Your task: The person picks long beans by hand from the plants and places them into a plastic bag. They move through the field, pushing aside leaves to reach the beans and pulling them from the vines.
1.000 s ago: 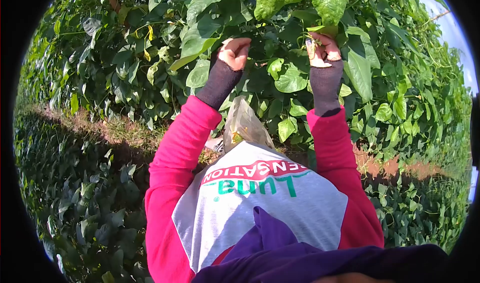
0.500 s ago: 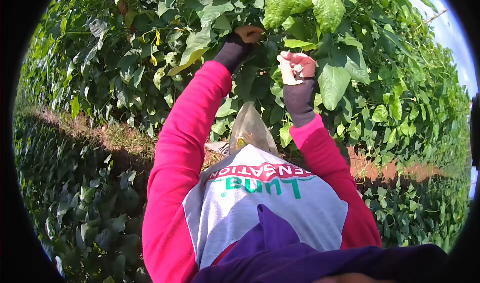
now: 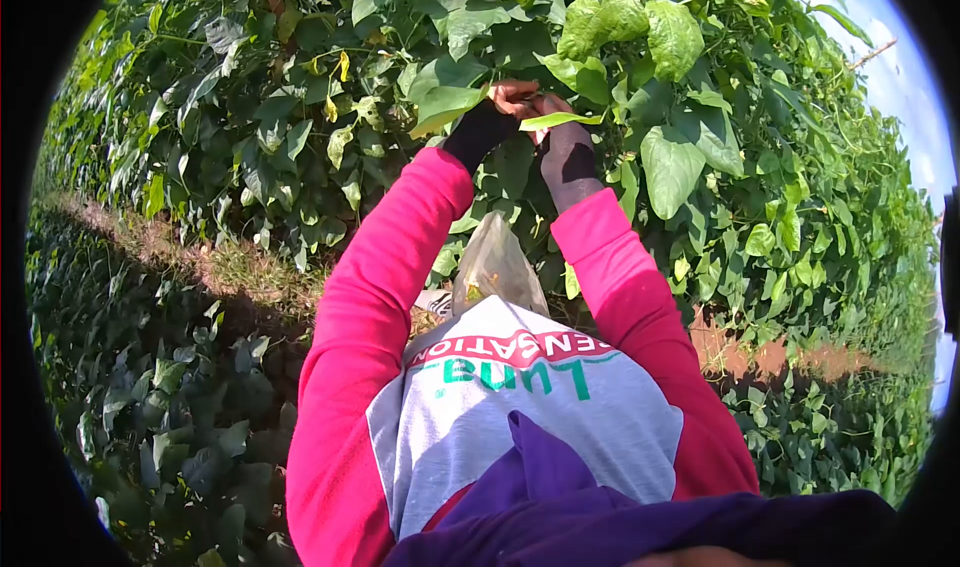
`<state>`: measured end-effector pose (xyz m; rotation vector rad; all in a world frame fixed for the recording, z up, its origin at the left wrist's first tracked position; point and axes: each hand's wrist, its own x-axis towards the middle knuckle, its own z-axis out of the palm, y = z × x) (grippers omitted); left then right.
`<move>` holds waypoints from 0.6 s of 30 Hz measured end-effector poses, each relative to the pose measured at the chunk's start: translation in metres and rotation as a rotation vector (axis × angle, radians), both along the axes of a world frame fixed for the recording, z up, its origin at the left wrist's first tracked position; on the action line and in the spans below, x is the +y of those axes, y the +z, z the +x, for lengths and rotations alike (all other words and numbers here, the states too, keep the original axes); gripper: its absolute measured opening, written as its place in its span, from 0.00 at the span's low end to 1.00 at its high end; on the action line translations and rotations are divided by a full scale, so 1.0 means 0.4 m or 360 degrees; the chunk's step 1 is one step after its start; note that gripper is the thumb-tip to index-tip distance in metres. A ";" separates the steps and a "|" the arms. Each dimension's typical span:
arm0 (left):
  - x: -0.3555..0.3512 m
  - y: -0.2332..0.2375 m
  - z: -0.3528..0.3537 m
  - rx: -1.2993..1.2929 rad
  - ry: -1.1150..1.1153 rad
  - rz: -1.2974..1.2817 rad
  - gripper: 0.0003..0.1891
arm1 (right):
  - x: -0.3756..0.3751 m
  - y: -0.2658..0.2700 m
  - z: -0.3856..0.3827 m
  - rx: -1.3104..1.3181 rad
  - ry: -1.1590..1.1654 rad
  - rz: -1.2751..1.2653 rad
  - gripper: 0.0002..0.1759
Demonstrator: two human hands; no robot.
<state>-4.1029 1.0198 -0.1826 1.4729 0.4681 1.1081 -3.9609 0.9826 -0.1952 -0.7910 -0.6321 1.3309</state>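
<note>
My left hand (image 3: 514, 97) reaches into the leafy vines (image 3: 470, 27), its fingers bent, and what they hold is too small to make out. Touching it from the right is my right hand (image 3: 552, 109), partly covered by a bright green leaf (image 3: 562, 121). Its fingers are curled together among the foliage, and their contents are hidden. Dark cuffs cover both wrists. Below the hands, a translucent plastic bag (image 3: 497, 265) hangs in front of my shirt.
A tall wall of green vines spans the front. Low leafy plants (image 3: 150, 367) grow at the lower left and lower right (image 3: 830, 417). Bare reddish soil (image 3: 740, 352) shows between the rows. A shoe (image 3: 434, 303) is beside the bag.
My right hand, earlier half-open with small pale bits in its palm, has moved left and up to meet my left hand. My left hand has shifted slightly right and down.
</note>
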 end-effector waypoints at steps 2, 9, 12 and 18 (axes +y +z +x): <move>-0.021 0.018 -0.009 0.0249 0.0247 0.0154 0.23 | -0.018 0.014 -0.010 0.0161 -0.0021 0.0067 0.16; -0.020 -0.004 -0.025 0.0145 0.0393 0.0063 0.24 | 0.014 0.014 -0.011 0.0292 -0.0071 -0.0237 0.15; -0.038 -0.007 -0.031 -0.0133 0.0117 -0.0134 0.26 | 0.014 0.012 -0.002 0.0223 -0.0007 -0.0192 0.13; -0.031 -0.028 -0.038 -0.0275 0.0006 -0.0099 0.23 | -0.027 0.045 -0.003 0.0121 0.0084 -0.0218 0.10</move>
